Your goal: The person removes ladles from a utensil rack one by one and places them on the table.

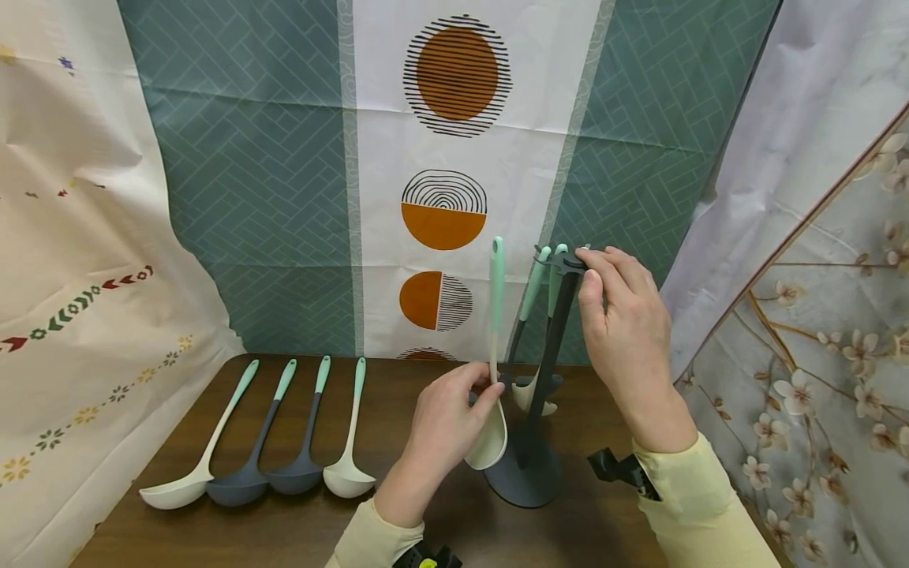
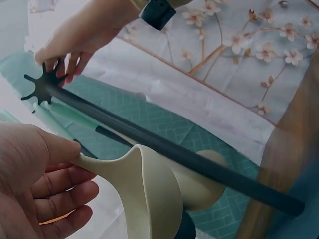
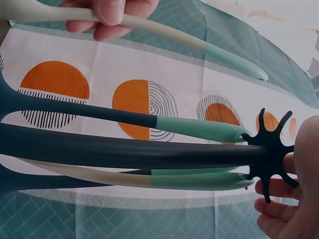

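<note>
My left hand [image 1: 447, 410] pinches a cream ladle [image 1: 498, 308] at the neck, just above its bowl, with the mint handle pointing up. In the left wrist view the bowl [image 2: 154, 194] fills the lower middle. Just right of it stands a dark grey utensil stand [image 1: 550, 355] with a round base and a star-shaped ring of hooks [image 3: 271, 154] on top. My right hand [image 1: 628, 323] holds that top by thumb and fingers. Several mint-handled utensils [image 1: 534, 284] hang from the hooks behind the pole, apart from the held ladle.
On the left of the brown table [image 1: 284, 536], two cream ladles [image 1: 177, 491] and two dark grey ladles [image 1: 241, 485] lie in a row, handles away from me. A patterned cloth [image 1: 270, 197] hangs behind, and a floral cloth [image 1: 817, 394] hangs at the right.
</note>
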Tool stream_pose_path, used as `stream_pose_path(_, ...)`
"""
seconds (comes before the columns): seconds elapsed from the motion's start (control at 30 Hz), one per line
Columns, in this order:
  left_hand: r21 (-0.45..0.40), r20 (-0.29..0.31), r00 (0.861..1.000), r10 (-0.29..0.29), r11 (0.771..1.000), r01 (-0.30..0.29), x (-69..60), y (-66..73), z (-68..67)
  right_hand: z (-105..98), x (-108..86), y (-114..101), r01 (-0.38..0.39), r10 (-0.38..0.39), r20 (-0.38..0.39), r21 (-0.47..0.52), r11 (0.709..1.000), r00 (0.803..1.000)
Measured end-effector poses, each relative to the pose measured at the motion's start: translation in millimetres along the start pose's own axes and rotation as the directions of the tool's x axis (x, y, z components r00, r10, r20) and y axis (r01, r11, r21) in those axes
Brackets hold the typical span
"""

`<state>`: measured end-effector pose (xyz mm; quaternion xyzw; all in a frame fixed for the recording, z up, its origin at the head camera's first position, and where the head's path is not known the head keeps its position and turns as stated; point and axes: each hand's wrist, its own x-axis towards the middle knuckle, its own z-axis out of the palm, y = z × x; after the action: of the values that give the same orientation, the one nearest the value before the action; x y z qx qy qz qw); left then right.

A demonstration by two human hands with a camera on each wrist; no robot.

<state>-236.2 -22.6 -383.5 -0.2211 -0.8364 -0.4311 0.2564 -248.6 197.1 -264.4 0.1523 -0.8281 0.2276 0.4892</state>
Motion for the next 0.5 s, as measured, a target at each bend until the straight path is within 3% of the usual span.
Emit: stream_pose_path(0.5,0.047,-0.004,1.0,-0.029,0.998,0.029,-5.0,-12.4,-17.4,-0.3,-0.1,-0.4,-0.001,0.001,0.003,-0.001,1.0,1.0)
